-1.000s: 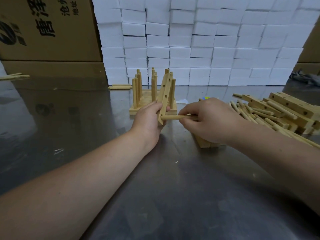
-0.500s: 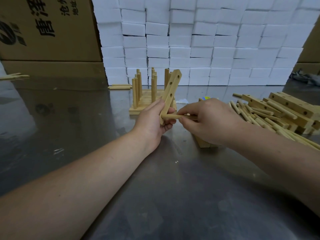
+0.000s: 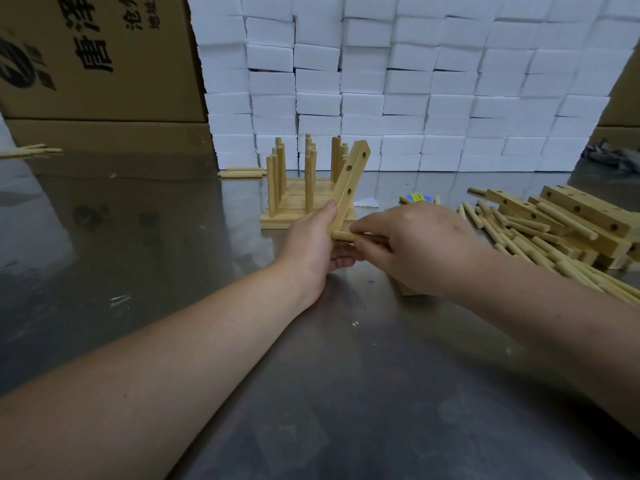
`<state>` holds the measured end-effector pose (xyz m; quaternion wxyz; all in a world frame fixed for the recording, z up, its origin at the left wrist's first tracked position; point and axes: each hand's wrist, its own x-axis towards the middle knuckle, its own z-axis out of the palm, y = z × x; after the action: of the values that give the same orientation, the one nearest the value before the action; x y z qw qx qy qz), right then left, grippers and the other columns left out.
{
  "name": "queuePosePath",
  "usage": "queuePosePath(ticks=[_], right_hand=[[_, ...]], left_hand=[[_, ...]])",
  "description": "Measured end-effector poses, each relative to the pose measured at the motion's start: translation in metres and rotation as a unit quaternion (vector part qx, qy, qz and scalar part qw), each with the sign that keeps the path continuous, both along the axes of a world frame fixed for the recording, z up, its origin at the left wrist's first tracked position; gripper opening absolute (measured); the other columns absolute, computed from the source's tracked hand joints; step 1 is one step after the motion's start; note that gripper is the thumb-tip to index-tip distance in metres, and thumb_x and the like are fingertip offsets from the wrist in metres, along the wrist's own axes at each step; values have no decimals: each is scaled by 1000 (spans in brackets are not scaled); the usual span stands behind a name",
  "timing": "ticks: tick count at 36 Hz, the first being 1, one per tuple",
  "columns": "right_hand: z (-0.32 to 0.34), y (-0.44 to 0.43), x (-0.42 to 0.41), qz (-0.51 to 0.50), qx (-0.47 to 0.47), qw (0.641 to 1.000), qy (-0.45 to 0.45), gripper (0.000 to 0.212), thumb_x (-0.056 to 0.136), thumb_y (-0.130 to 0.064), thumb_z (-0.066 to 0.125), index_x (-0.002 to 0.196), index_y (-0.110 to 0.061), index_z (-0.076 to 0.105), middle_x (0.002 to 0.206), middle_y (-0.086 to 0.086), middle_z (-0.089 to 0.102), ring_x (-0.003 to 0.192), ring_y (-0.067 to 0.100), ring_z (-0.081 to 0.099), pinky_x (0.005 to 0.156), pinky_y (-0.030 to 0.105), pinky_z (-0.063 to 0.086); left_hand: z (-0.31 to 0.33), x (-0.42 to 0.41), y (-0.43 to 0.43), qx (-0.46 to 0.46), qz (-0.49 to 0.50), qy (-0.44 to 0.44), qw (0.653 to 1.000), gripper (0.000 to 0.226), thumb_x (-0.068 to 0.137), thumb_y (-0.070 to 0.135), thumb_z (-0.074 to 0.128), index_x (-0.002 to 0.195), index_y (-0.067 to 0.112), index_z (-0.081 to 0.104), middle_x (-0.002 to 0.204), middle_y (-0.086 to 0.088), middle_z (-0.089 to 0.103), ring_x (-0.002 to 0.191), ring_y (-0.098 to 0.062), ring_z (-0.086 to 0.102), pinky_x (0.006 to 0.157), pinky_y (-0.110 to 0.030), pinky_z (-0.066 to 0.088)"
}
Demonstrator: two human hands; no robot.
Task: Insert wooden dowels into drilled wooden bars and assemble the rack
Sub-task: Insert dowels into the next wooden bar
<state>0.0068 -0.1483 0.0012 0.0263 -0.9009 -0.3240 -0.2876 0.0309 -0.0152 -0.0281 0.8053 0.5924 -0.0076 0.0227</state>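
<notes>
My left hand (image 3: 313, 242) grips the lower end of a drilled wooden bar (image 3: 350, 181), which leans up and to the right with three holes showing. My right hand (image 3: 412, 247) pinches a wooden dowel (image 3: 343, 236) lying level, its tip at the bar's bottom end. Whether the tip sits inside a hole is hidden by my fingers. Behind my hands stands an assembled rack (image 3: 294, 188) of bars with several upright dowels.
A heap of loose dowels (image 3: 512, 237) and drilled bars (image 3: 585, 213) lies at the right on the steel table (image 3: 346, 375). A small wood block (image 3: 408, 289) shows under my right wrist. Two dowels (image 3: 240, 172) lie by the white foam-block wall (image 3: 398, 81). Cardboard boxes (image 3: 93, 57) stand at the left.
The bar in my left hand has tilted further to the right, away from the rack. My right hand has kept the dowel at the bar's lower end.
</notes>
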Motion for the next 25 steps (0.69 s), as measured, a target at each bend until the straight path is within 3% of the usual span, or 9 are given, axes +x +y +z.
queuePosePath(ticks=[2,4,9,15,17,21,25], right_hand=[[1,-1,0,2,-11,1000,-3,37,89,-39,34,98,-23,67,79,-1,67,72,20,59,45,18,22],[1,-1,1,6,-9,1000,5,36,89,-42,37,106,-26,64,87,-2,68,80,20,60,47,23,25],[-1,-2,1,13,8,1000,17,32,90,-42,42,112,-29,61,93,-4,67,86,19,60,56,28,27],[-3,-2,0,26,49,997,48,29,93,-41,45,107,-28,66,90,-4,68,85,17,60,62,28,38],[-4,-1,-1,19,66,995,68,27,92,-40,47,106,-28,68,83,-8,68,79,11,59,58,22,35],[-6,-1,1,-2,130,981,141,22,91,-35,50,97,-30,71,51,-16,47,59,-4,48,58,5,33],[-6,-1,1,-13,142,975,172,23,91,-37,49,93,-32,71,60,-8,57,61,4,52,52,13,34]], left_hand=[[0,0,0,-1,8,0,1000,28,99,28,40,81,13,56,44,5,54,33,-11,45,41,-18,35],[-1,0,0,14,21,-6,1000,27,98,27,42,81,11,56,43,3,49,32,-12,38,38,-17,29],[-2,0,-1,57,26,-24,998,34,99,27,41,72,12,54,39,3,43,31,-12,33,36,-17,24],[0,-3,-3,45,3,-27,999,31,100,26,37,82,10,57,37,4,41,29,-8,29,40,-20,19],[0,-4,-3,47,-1,-30,998,29,100,25,36,86,10,56,37,4,41,29,-8,30,41,-21,19],[1,-6,-3,56,1,-43,997,28,100,25,35,89,12,57,41,5,42,30,-4,34,39,-18,22],[2,-7,-4,59,-3,-47,997,29,101,24,34,86,15,57,42,5,43,28,-3,35,36,-16,23]])
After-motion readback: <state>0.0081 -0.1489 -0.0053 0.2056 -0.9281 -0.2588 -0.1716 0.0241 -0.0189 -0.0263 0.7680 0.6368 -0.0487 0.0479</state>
